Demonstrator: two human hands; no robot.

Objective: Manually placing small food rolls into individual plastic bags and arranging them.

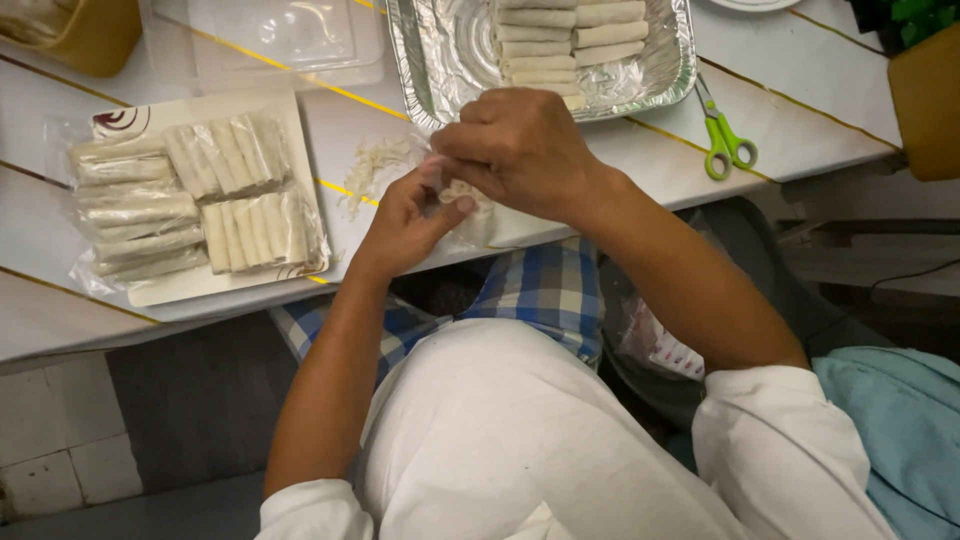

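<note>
Left hand (405, 225) cups the small pale wrapper (462, 192) from below at the bench (40, 320) edge, fingers half curled; right hand (520, 150) pinches it from above, fingers closed on it. I'd keep the pinch tight and even so nothing spills. Left to right on the pale bench with yellow lines: bagged rolls (185, 205) on a white tray, loose shreds (372, 165), foil tray (440, 70) of finished rolls, green scissors (722, 135); tiled floor below.

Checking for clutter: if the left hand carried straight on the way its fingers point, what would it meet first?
Probably the right hand, which is just ahead of the left hand; beyond is the foil tray.
</note>
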